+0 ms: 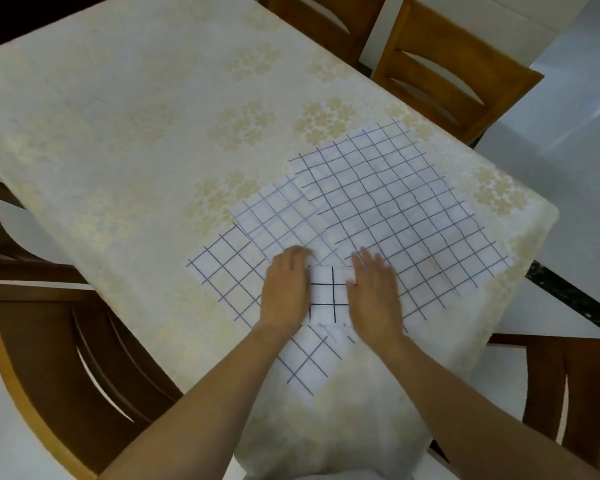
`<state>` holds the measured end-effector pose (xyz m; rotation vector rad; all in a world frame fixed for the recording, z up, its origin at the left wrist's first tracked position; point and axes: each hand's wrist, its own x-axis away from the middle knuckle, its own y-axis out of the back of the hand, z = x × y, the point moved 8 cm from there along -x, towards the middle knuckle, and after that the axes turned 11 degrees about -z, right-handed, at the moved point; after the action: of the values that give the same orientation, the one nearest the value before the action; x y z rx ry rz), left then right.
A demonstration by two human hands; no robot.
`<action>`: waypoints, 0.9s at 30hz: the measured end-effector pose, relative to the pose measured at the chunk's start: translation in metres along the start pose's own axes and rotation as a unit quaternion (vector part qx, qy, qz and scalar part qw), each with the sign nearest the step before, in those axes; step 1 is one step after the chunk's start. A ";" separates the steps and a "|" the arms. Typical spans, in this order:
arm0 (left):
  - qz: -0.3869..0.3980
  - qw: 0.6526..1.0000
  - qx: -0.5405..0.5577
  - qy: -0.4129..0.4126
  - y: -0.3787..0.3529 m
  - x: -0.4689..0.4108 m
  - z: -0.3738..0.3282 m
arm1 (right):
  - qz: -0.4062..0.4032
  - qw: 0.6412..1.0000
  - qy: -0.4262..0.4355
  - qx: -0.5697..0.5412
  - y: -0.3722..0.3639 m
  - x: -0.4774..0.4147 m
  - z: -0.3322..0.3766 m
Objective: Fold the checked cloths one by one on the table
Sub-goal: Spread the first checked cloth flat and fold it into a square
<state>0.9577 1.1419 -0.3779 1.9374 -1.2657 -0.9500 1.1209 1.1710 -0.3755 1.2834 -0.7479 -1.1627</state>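
Right now I am pressing both hands flat on a small folded checked cloth near the close corner of the table. My left hand is lying on its left side and my right hand is lying on its right side. The fingers of both hands are spread out flat, palms down, so I am not pinching anything, only pushing the cloth down. This cloth is looking nearly done, a little neat square with dark lines.

Under it more checked cloths are lying open and overlapping: a big one to the right, a smaller one in the middle, and one with wide squares to the left. I am thinking those three are waiting to be folded, so most of the job is left. Wooden chairs are standing around the table
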 end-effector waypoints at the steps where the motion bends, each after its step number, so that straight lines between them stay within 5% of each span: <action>1: 0.033 0.999 0.009 -0.032 -0.012 0.008 -0.011 | 0.038 0.999 0.019 -0.014 -0.013 0.008 0.013; 4: 0.127 0.990 -0.009 -0.053 -0.049 0.030 -0.017 | 0.144 0.989 0.020 -0.015 -0.045 0.030 0.030; 8: 0.177 0.975 -0.104 -0.081 -0.055 0.041 0.000 | 0.155 0.987 0.016 0.034 -0.053 0.037 0.015; 14: 0.174 0.963 -0.200 -0.058 -0.029 0.044 0.033 | 0.176 0.980 -0.023 0.093 -0.038 0.037 -0.030; 20: 0.164 0.973 -0.116 -0.116 -0.037 0.033 -0.005 | 0.130 0.991 0.033 0.012 -0.037 0.013 0.022; 27: 0.196 0.960 -0.182 -0.089 -0.038 0.047 0.019 | 0.166 0.984 0.054 0.040 -0.052 0.025 -0.001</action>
<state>0.9732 1.1085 -0.4303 1.2832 -1.3944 -1.0734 1.1175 1.1534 -0.4301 1.2210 -0.8962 -0.7965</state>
